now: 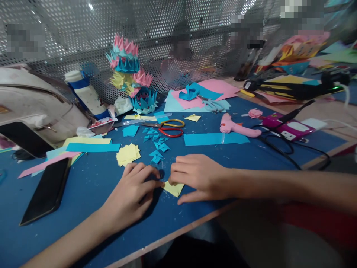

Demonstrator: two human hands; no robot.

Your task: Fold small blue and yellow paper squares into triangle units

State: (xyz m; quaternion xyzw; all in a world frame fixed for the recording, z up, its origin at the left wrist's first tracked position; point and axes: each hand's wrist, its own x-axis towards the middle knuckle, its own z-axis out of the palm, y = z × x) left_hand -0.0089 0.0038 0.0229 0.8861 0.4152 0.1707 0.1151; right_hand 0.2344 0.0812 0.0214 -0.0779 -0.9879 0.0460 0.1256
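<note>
A small folded yellow paper [174,189] lies on the blue table near its front edge. My left hand [138,188] touches the paper's left corner with a fingertip, its fingers apart and curved on the table. From the right, my right hand [199,178] rests bent fingers on the paper's upper edge, with the thumb stretched out beside it. Just beyond my hands are a stack of yellow paper pieces [128,154] and several small blue folded pieces [156,156]. Scissors [170,128] with one yellow and one red handle lie behind these.
A black phone [47,191] and paper strips [93,147] lie left. A pink glue gun [240,128] with its cable sits right, by a blue strip [202,139]. Behind stand a bottle [86,95] and a folded-paper tower [126,61] against a perforated metal panel.
</note>
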